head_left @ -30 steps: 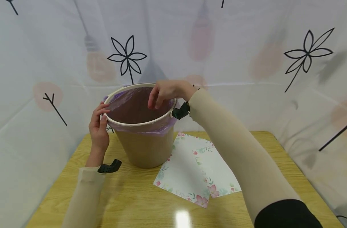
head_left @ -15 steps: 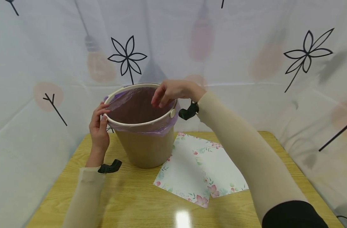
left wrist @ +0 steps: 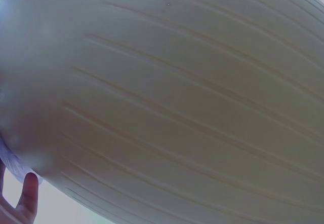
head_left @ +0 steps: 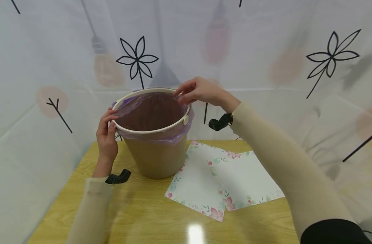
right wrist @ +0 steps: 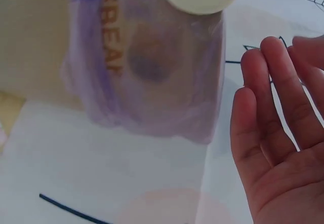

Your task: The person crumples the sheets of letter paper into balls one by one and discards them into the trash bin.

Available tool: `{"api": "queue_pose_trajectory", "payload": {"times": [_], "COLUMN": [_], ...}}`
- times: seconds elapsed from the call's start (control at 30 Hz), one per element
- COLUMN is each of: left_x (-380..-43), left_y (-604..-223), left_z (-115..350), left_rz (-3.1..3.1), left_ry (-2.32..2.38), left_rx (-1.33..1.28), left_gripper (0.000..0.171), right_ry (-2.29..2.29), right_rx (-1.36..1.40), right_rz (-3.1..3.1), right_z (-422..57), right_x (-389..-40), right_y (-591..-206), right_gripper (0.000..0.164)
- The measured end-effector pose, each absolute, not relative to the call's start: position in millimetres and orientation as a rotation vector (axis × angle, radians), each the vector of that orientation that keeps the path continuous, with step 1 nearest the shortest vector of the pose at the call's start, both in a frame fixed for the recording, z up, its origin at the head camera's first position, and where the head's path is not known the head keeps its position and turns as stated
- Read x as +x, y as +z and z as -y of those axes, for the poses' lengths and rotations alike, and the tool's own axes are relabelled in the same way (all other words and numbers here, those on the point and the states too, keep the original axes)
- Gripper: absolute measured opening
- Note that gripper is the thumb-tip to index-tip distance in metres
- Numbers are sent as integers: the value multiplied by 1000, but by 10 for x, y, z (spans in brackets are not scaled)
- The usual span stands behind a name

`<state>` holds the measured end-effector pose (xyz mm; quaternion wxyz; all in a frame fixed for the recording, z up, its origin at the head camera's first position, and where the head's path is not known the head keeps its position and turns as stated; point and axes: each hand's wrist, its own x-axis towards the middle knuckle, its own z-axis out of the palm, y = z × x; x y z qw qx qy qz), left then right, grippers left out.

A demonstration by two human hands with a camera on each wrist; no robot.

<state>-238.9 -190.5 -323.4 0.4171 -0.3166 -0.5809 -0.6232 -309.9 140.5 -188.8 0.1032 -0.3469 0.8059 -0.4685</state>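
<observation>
Well, closest to me a patch of glare shines on the wood-grain tabletop (head_left: pixel 149 210), with the person's two beige sleeves reaching across it; the right sleeve (head_left: pixel 274 162) ends in a black band at the upper arm. Beyond the glare, two flower-bordered sheets, the left sheet (head_left: pixel 198 179) and the right sheet (head_left: pixel 253 179), lie flat and overlapping, the right one partly hidden by that arm. Just beside them, farther back, a beige bin (head_left: pixel 156 161) stands upright on the tabletop, a thin purple liner (head_left: pixel 173 138) folded over its pale rim. The left hand (head_left: pixel 107 135) grips the rim at the bin's left side, thumb on the outside. The right hand (head_left: pixel 204 92) holds nothing; its fingers are loosely bent, by the far right of the rim, and I can't tell whether they touch it. Behind everything hangs a white cloth (head_left: pixel 250 40) printed with black line flowers.
</observation>
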Motion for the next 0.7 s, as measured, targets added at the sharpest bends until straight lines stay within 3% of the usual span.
{"api": "queue_pose_trajectory", "payload": {"times": [0.27,0.7], "left_x": [-2407,-2509], "left_y": [-3226,-3336], "left_z": [1922,2022], "left_rz": [1466,1457], "left_ry": [-1547,-1773], "left_rx": [-807,-714], "left_gripper": [30,22], "right_ry": [-1464,-1315], "right_rx": [-996,-689], "right_rz": [-2394,-2494], "right_z": [-1817,-2742], "right_x": [-3052,-2936], "right_y": [-2071,-2873], "right_gripper": [31,33]}}
